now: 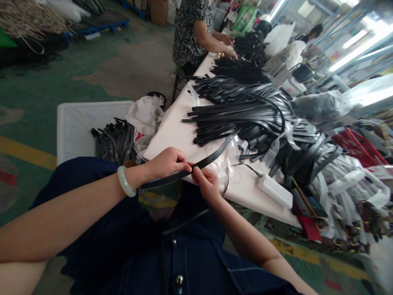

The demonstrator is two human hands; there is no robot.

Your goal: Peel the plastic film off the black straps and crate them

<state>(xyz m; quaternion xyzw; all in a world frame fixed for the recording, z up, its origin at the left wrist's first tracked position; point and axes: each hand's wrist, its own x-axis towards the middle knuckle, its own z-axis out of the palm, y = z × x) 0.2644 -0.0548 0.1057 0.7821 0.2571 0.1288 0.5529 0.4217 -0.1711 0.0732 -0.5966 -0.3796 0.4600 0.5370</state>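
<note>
A long black strap (214, 156) runs between my two hands in front of my lap, by the table's near edge. My left hand (170, 164), below a pale green bangle (126, 181), pinches the strap with thumb and forefinger. Close beside it, my right hand (208, 182) grips the same strap, fingertips almost touching the left ones. One length of the strap hangs under my left wrist; the other rises toward the table. Beyond my hands lies a thick pile of similar black straps (233, 119), spread across the table.
The pale table (172, 131) stretches away from me. A white power strip (275, 191) lies at its near right. At left, a white bin (69, 131) holds dark straps and a plastic bag (145, 114). A co-worker (196, 32) handles black straps at the far side.
</note>
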